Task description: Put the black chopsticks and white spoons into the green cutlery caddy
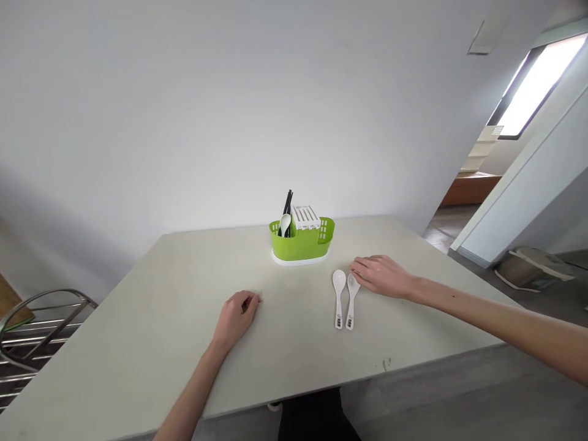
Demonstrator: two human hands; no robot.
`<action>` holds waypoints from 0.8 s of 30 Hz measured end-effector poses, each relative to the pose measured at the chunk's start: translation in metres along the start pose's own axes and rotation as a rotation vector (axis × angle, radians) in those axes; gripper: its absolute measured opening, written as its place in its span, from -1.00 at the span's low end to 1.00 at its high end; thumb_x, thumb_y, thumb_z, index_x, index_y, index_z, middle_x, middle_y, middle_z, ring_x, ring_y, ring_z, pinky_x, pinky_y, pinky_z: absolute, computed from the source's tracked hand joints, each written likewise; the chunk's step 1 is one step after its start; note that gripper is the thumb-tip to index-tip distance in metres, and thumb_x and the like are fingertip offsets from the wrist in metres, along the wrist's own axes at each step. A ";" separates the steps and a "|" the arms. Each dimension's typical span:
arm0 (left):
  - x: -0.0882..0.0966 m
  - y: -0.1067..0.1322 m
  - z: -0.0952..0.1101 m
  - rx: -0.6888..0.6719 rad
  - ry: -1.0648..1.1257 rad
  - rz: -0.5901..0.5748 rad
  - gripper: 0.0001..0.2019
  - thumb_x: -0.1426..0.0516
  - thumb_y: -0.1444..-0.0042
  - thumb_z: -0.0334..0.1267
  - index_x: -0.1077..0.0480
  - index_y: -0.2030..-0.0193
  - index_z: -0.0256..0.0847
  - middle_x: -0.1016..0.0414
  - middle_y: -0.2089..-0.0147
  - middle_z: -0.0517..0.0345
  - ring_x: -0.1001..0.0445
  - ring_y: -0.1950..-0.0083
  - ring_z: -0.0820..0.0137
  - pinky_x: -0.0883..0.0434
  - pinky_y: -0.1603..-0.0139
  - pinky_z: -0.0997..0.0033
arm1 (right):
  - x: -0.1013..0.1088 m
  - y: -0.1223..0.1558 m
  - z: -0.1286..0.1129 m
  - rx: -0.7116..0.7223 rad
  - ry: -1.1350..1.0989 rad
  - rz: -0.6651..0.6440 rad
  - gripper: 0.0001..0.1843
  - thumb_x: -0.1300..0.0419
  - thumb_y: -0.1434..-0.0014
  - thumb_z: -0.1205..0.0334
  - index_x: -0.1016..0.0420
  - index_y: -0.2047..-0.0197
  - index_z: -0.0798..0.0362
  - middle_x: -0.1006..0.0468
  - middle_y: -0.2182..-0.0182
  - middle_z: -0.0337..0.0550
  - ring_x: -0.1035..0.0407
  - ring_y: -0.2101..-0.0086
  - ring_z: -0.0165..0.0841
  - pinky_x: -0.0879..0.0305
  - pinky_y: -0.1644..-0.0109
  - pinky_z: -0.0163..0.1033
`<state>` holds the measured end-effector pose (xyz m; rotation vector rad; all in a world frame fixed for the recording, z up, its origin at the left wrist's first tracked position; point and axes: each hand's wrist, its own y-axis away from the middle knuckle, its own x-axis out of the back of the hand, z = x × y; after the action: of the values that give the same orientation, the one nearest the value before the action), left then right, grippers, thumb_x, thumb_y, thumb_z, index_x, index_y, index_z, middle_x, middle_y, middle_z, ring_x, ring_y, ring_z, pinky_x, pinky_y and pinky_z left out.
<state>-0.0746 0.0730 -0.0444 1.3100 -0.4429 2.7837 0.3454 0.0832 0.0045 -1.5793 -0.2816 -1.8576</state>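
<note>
Two white spoons lie side by side on the table, bowls pointing away from me and dark markings on their handle ends. At the bowl of the right-hand spoon (351, 303) are the bent fingertips of my right hand (381, 275), which partly cover it. The left-hand spoon (339, 294) lies untouched. My left hand (236, 317) rests on the tabletop with its fingers curled in, and nothing shows in it. Behind the hands stands a green cutlery holder (301, 246) with a white base. Black chopsticks (288, 202) and another white spoon (285, 222) stand in its left part.
A white slotted piece (306, 215) sits over the holder's middle. The pale table (184, 288) runs back to a white wall (229, 122). A metal rack (41, 331) is at the left, and a lidded bin-like container (533, 269) is on the floor at the right.
</note>
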 end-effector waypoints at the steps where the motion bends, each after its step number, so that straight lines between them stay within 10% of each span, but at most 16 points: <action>1: 0.000 0.000 0.000 -0.001 -0.001 0.000 -0.59 0.01 -0.33 0.08 -0.52 0.29 -0.12 -0.58 0.29 0.06 -0.40 0.34 0.30 -0.33 0.27 0.31 | 0.000 0.001 0.002 -0.047 -0.016 -0.026 -0.74 0.02 -0.45 0.26 -0.47 0.19 0.02 -0.59 0.27 -0.10 -0.44 0.41 -0.29 -0.07 0.35 -0.20; 7: 0.001 0.000 0.000 0.002 -0.011 0.007 -0.55 0.03 -0.34 0.11 -0.51 0.30 -0.13 -0.59 0.28 0.03 -0.42 0.32 0.27 -0.34 0.26 0.30 | 0.018 -0.024 -0.016 -0.153 -0.181 0.080 -0.78 0.03 -0.46 0.23 -0.43 0.14 -0.04 -0.60 0.25 -0.18 -0.45 0.36 -0.31 -0.10 0.33 -0.23; 13: 0.000 0.001 -0.001 0.006 -0.002 0.014 -0.59 0.01 -0.34 0.07 -0.51 0.32 -0.11 -0.57 0.31 0.07 -0.42 0.34 0.28 -0.33 0.27 0.31 | 0.063 -0.128 -0.047 -0.010 -0.072 0.271 -0.74 0.01 -0.43 0.30 -0.49 0.01 0.08 -0.56 0.06 0.04 -0.40 0.09 -0.16 -0.19 0.01 -0.12; 19: -0.001 0.004 -0.004 -0.004 0.025 0.013 -0.60 0.02 -0.35 0.03 -0.50 0.32 -0.13 -0.56 0.32 0.06 -0.43 0.32 0.28 -0.32 0.26 0.31 | 0.065 -0.231 -0.047 -0.106 0.113 0.059 -0.57 -0.05 -0.25 0.50 -0.48 -0.15 0.23 -0.52 -0.08 0.25 -0.31 -0.05 -0.01 -0.12 -0.08 -0.01; 24: -0.002 0.004 -0.006 -0.016 0.018 0.005 -0.63 0.02 -0.35 -0.03 -0.44 0.37 -0.12 -0.54 0.32 0.05 -0.44 0.29 0.26 -0.31 0.25 0.29 | 0.045 -0.265 -0.044 -0.103 0.160 -0.082 -0.59 -0.20 -0.07 0.55 -0.60 -0.01 0.24 -0.61 0.02 0.26 -0.38 0.02 -0.01 -0.14 -0.02 -0.01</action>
<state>-0.0783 0.0704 -0.0504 1.2820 -0.4681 2.7875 0.1470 0.2414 0.1034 -1.4955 -0.1843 -2.0784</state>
